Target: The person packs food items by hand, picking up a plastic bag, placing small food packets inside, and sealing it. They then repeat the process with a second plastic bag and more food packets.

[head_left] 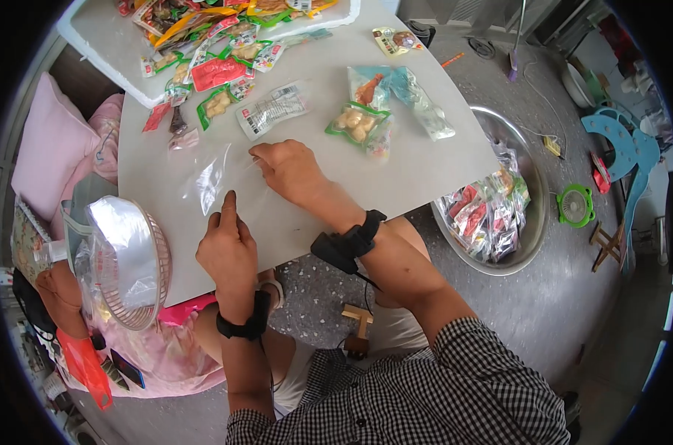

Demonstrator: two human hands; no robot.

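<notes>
A clear plastic bag lies over the near left part of the white table. My right hand pinches its upper right edge between thumb and fingers. At the bag's lower edge is my left hand, index finger pointing forward and the other fingers curled in against the film. Beyond my hands lies a white printed packet. A green-edged packet of pale round pieces, a blue-and-clear packet with a brown piece and a clear-and-blue packet lie to the right.
A white foam box heaped with snack packets stands at the far left. At left, a pink basket holds clear bags. Right of the table, a metal basin holds several packets. A small green fan sits on the floor.
</notes>
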